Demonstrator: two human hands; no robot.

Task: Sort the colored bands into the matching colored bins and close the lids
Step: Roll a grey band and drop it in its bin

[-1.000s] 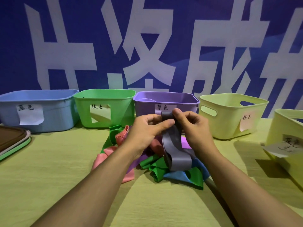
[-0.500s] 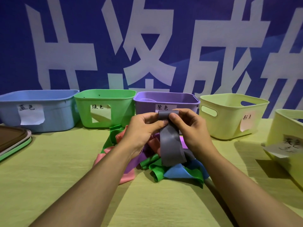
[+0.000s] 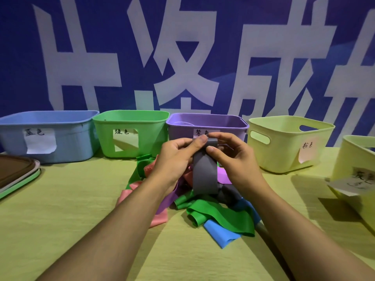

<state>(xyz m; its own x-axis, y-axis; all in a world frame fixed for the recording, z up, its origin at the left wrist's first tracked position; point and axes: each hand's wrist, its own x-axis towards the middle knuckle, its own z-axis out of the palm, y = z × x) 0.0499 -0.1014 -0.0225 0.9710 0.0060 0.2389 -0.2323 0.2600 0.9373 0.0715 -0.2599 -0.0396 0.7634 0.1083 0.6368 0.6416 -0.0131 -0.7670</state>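
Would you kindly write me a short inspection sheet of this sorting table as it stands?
Surface: yellow-green table.
Job's things: grey band held up over the band pile; blue bin, green bin, purple bin and two pale yellow bins, all open.
Clutter: stacked lids at the left edge.
Grippers: left hand and right hand both pinch the grey band.
Cables: nothing seen.
Surroundings: blue banner with white characters.

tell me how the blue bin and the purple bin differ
The blue bin stands at the far left, and its paper label shows in full. The purple bin stands mid-row behind the hands, which hide part of its label. Both are open-topped with no lid on, and both stand on the table.
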